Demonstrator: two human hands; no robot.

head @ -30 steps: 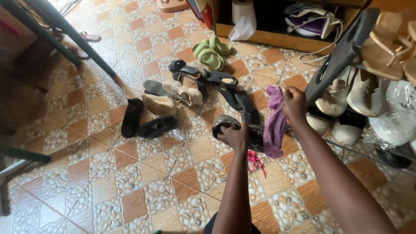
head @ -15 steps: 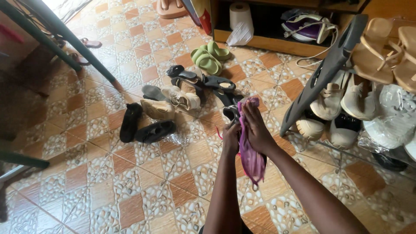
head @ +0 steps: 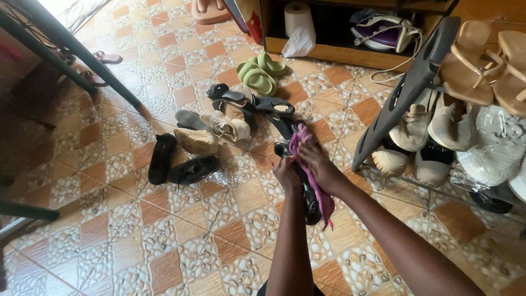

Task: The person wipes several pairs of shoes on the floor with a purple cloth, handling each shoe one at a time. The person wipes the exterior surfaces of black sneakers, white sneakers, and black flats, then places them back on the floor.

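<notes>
A: Which surface carries the things?
B: An orange-and-white patterned tiled floor point(head: 137, 235).
A: What lies directly on it?
B: A pair of green foam slides point(head: 260, 71), two black flat shoes point(head: 178, 161), a heap of beige and black strap sandals point(head: 235, 115) and a grey metal shoe rack point(head: 408, 90).

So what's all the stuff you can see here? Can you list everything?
purple cloth: one, pressed on the dark sandal by the right hand
dark strappy sandal: one, black, held over the floor
green foam slides: two, upper middle floor
flat black shoes: two, left of the pile
beige shoes: a few, in the pile
black sandals: several, in the pile
grey shoe rack: one, right, holding tan sandals and pale shoes
white paper roll: one, wooden shelf up top
tiled floor: orange and pebble-patterned
left hand: gripping the sandal
right hand: on the cloth
</notes>
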